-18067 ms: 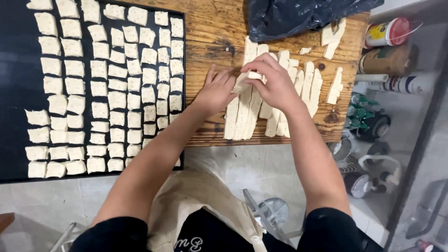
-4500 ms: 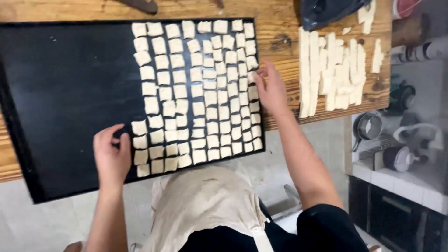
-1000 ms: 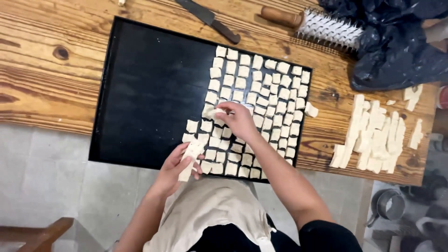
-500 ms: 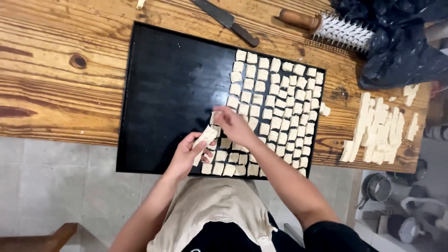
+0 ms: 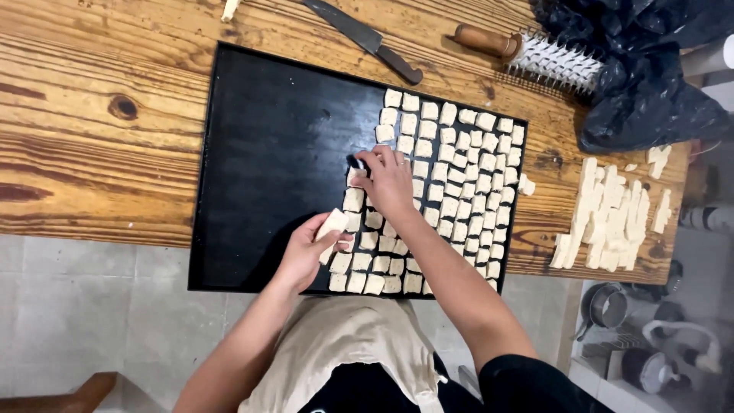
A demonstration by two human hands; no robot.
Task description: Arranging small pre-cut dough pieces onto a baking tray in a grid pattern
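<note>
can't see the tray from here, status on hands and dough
Left hand holds a dough strip. Right hand sets a dough square on the black tray. Knife and spiked roller lie apart, beyond the tray.

The right hand (image 5: 390, 183) covered several pale dough squares (image 5: 451, 183) beneath its palm, and the crumpled black plastic bag (image 5: 650, 84) far beyond it ran off the top edge.

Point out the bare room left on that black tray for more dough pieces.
The black tray is bare across its left half, from the left rim to the dough squares. Right half crowded. Left hand holds pieces; right hand sets one.
</note>
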